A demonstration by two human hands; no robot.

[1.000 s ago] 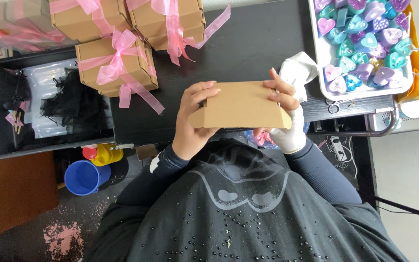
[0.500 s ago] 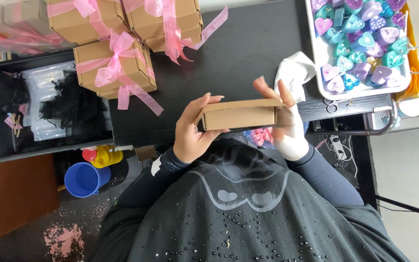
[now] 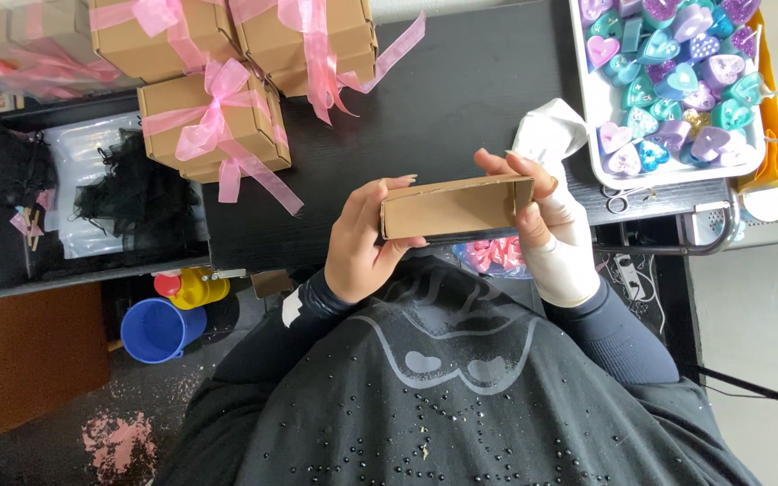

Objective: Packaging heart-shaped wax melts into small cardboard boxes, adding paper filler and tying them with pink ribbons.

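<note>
I hold a small brown cardboard box [image 3: 454,209] between both hands, above the near edge of the black table [image 3: 461,99]. Its open side faces me and it looks empty. My left hand [image 3: 359,245] grips its left end with fingers over the top. My right hand [image 3: 553,236], wrapped in a white bandage or glove at the palm, grips its right end. Something pink [image 3: 490,254] lies in my lap just below the box, partly hidden.
Three closed brown boxes tied with pink ribbon [image 3: 213,117] stand at the far left of the table. A white tray [image 3: 655,173] of heart-shaped pieces in purple and teal sits at right. A black bin [image 3: 11,279] with black netting is at left; blue cup [image 3: 157,329] below.
The box was turned in my hands: a flat broad face showed before, now its open inside faces me. Both hands stayed at its ends.
</note>
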